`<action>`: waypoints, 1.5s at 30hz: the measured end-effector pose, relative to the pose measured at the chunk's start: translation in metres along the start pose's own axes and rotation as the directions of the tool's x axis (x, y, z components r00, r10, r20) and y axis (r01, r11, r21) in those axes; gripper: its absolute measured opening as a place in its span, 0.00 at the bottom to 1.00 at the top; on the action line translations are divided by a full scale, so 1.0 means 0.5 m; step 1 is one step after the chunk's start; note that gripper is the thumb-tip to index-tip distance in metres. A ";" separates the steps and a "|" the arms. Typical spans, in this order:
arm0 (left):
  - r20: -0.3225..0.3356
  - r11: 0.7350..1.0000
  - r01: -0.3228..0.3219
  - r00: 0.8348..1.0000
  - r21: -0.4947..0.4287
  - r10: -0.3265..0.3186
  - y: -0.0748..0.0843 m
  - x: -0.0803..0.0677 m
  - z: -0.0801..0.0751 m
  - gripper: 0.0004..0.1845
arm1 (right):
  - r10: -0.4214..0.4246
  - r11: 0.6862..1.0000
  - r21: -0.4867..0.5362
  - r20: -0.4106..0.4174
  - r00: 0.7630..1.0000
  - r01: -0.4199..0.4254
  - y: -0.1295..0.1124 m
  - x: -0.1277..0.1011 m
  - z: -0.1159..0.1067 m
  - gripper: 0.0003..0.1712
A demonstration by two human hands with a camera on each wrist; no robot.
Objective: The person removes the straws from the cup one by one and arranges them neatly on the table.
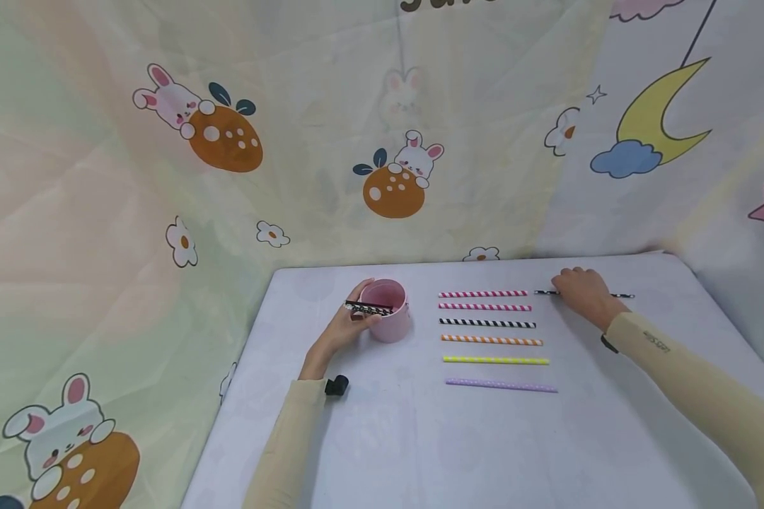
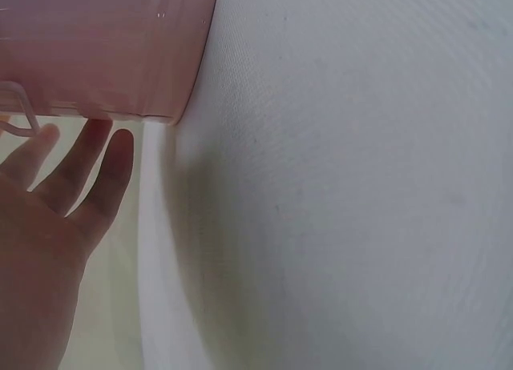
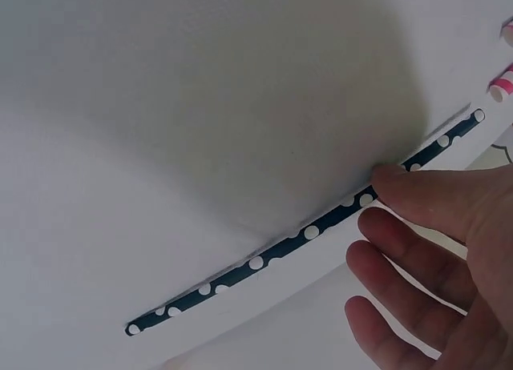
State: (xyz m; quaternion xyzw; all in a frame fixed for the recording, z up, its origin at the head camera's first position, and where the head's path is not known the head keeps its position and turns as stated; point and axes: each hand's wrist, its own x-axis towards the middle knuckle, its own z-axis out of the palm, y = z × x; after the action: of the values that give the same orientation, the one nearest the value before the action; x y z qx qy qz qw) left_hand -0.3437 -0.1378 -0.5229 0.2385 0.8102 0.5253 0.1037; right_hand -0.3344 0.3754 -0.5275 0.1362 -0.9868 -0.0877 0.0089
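Note:
My left hand [image 1: 350, 326] is at the left side of a pink cup [image 1: 388, 319] and seems to pinch a few black-and-white straws [image 1: 369, 308] lying across its rim. In the left wrist view three straight fingers [image 2: 104, 162] reach under the cup [image 2: 104, 50]. My right hand [image 1: 579, 290] rests on a black straw with white dots [image 1: 619, 295] at the table's far right. In the right wrist view the index fingertip [image 3: 393, 182] touches that straw [image 3: 304, 234] and the other fingers hang loosely bent.
Between the hands, several straws lie in a column: two pink striped [image 1: 482, 293], black striped [image 1: 487, 323], orange [image 1: 492, 340], yellow [image 1: 496, 360], purple [image 1: 501, 385]. The white table [image 1: 420, 438] is hemmed by cartoon-print cloth walls [image 1: 165, 212].

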 end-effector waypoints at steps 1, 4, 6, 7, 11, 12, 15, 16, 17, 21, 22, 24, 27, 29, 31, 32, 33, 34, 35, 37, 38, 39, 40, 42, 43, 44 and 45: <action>0.000 1.000 0.001 1.000 -0.006 -0.001 0.001 0.000 0.000 0.44 | 0.003 1.000 0.000 0.004 1.000 -0.003 0.000 0.001 -0.001 0.05; 0.003 1.000 0.006 1.000 -0.016 -0.006 0.003 0.000 -0.001 0.44 | 0.012 1.000 0.000 0.027 1.000 -0.012 0.000 0.002 -0.003 0.06; 0.005 1.000 0.007 1.000 -0.020 -0.007 0.003 0.001 -0.002 0.44 | 0.014 1.000 0.001 0.037 0.999 -0.014 -0.002 0.002 -0.006 0.07; 0.005 1.000 0.009 1.000 -0.018 -0.009 0.003 0.002 -0.002 0.44 | 0.014 1.000 0.003 0.039 0.999 -0.014 -0.002 0.002 -0.006 0.07; 0.005 1.000 0.011 1.000 -0.010 -0.011 0.001 0.003 -0.002 0.45 | 0.018 1.000 0.008 0.033 0.999 -0.018 -0.002 -0.001 -0.008 0.06; 0.004 1.000 0.009 1.000 -0.009 -0.009 0.001 0.003 -0.002 0.45 | 0.020 1.000 0.009 0.032 0.999 -0.020 -0.001 -0.001 -0.007 0.06; 0.005 1.000 0.004 1.000 -0.006 -0.004 0.001 0.002 -0.002 0.45 | 0.028 0.999 0.014 0.039 0.999 -0.029 -0.001 -0.002 -0.008 0.05; 0.005 1.000 0.003 1.000 -0.004 -0.003 0.002 0.002 -0.001 0.45 | 0.031 0.999 0.016 0.041 0.999 -0.031 -0.001 -0.003 -0.009 0.06; 0.006 1.000 0.001 1.000 -0.004 -0.001 0.002 0.001 -0.001 0.45 | 0.033 0.999 0.019 0.045 0.998 -0.034 -0.001 -0.003 -0.010 0.06; 0.007 1.000 0.005 1.000 0.011 -0.005 0.005 0.001 -0.002 0.45 | 0.047 0.998 0.034 0.059 0.997 -0.049 0.000 -0.002 -0.011 0.07; 0.008 1.000 0.003 1.000 0.013 -0.003 0.005 0.001 -0.002 0.45 | 0.047 0.998 0.038 0.062 0.997 -0.050 0.000 -0.001 -0.011 0.07; 0.007 1.000 -0.001 1.000 0.017 0.000 0.005 0.001 -0.003 0.45 | 0.048 0.998 0.043 0.067 0.997 -0.051 0.002 0.000 -0.010 0.07; 0.006 1.000 -0.010 1.000 0.015 0.010 0.005 0.001 -0.003 0.45 | 0.052 0.997 0.049 0.074 0.996 -0.056 0.004 0.001 -0.009 0.08; 0.005 1.000 -0.016 1.000 0.012 0.016 0.005 0.001 -0.003 0.45 | 0.054 0.997 0.052 0.079 0.995 -0.058 0.006 0.002 -0.009 0.08; 0.007 1.000 -0.017 1.000 0.011 0.017 0.004 0.001 -0.003 0.45 | 0.060 0.996 0.054 0.086 0.995 -0.065 0.007 0.003 -0.011 0.09; 0.008 1.000 -0.015 1.000 0.009 0.015 0.004 0.002 -0.003 0.45 | 0.059 0.996 0.057 0.086 0.995 -0.064 0.008 0.003 -0.013 0.09; 0.008 1.000 -0.014 1.000 0.009 0.014 0.004 0.002 -0.003 0.45 | 0.059 0.996 0.059 0.087 0.994 -0.064 0.009 0.003 -0.016 0.09; 0.008 1.000 -0.013 1.000 0.008 0.013 0.004 0.002 -0.003 0.45 | 0.059 0.996 0.064 0.088 0.994 -0.064 0.010 0.002 -0.019 0.10; 0.008 1.000 -0.011 1.000 0.005 0.011 0.003 0.003 -0.003 0.45 | 0.060 0.995 0.070 0.090 0.994 -0.067 0.011 0.002 -0.022 0.10; 0.007 1.000 -0.006 1.000 -0.001 0.006 0.004 0.003 -0.003 0.45 | 0.066 0.993 0.086 0.098 0.993 -0.074 0.014 0.000 -0.028 0.12; 0.006 1.000 -0.005 1.000 -0.005 0.005 0.004 0.003 -0.003 0.45 | 0.068 0.992 0.097 0.103 0.992 -0.078 0.016 -0.001 -0.032 0.14; 0.006 1.000 -0.004 1.000 -0.008 0.004 0.004 0.003 -0.003 0.45 | 0.074 0.991 0.106 0.112 0.991 -0.086 0.017 -0.002 -0.036 0.16; 0.006 1.000 -0.003 1.000 -0.008 0.003 0.005 0.003 -0.003 0.45 | 0.078 0.989 0.119 0.122 0.990 -0.092 0.019 -0.002 -0.040 0.18; 0.005 1.000 -0.003 1.000 -0.011 0.003 0.006 0.003 -0.003 0.45 | 0.085 0.985 0.139 0.144 0.986 -0.105 0.021 -0.004 -0.047 0.22; 0.005 1.000 -0.002 1.000 -0.010 0.002 0.006 0.002 -0.003 0.45 | 0.090 0.982 0.149 0.158 0.983 -0.113 0.020 -0.004 -0.052 0.24; 0.005 1.000 -0.003 1.000 -0.009 0.003 0.006 0.002 -0.003 0.45 | 0.094 0.980 0.158 0.171 0.981 -0.122 0.019 -0.005 -0.056 0.26; 0.006 1.000 -0.003 1.000 -0.009 0.003 0.006 0.002 -0.003 0.45 | 0.102 0.976 0.170 0.188 0.977 -0.135 0.017 -0.005 -0.061 0.29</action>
State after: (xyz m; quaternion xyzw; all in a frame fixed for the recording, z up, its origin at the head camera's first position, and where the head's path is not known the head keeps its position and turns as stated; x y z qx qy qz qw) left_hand -0.3442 -0.1374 -0.5194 0.2406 0.8072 0.5285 0.1065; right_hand -0.3331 0.3791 -0.4961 0.0688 -0.9938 -0.0086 -0.0865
